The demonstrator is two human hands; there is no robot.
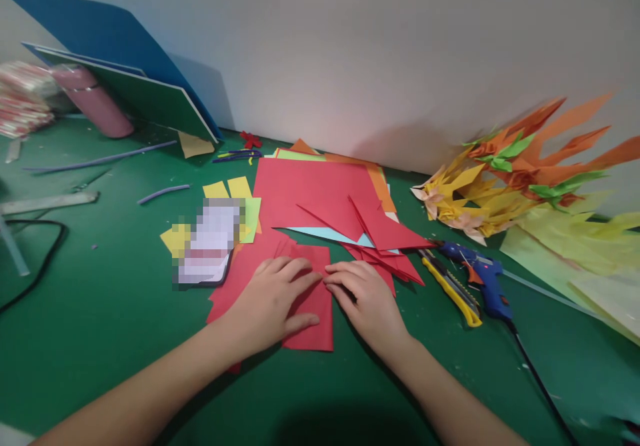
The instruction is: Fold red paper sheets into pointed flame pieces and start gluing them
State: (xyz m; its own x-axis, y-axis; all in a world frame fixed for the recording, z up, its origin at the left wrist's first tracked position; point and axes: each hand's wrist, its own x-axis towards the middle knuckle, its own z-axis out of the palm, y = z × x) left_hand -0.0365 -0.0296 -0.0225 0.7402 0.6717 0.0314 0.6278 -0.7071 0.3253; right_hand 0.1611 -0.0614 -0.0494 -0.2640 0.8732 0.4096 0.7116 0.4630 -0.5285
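Observation:
A small red paper sheet (313, 326) lies flat on the green table (100, 326) right in front of me. My left hand (273, 303) rests on it with the fingers stretched out flat, pressing the paper down. My right hand (365, 296) lies at the sheet's right edge, fingers extended and close together, its fingertips meeting those of my left hand near the paper's upper edge. Neither hand grips anything. Beyond them lie a large red sheet (315, 196) and several red paper triangles (387, 233).
A phone (210, 249) lies left of the paper on yellow scraps. A yellow utility knife (453, 289) and a blue glue gun (480, 276) with its cord lie to the right. Paper flowers (510, 179) are piled at the far right. Boards (135, 93) and a pink bottle (93, 99) stand at the back left.

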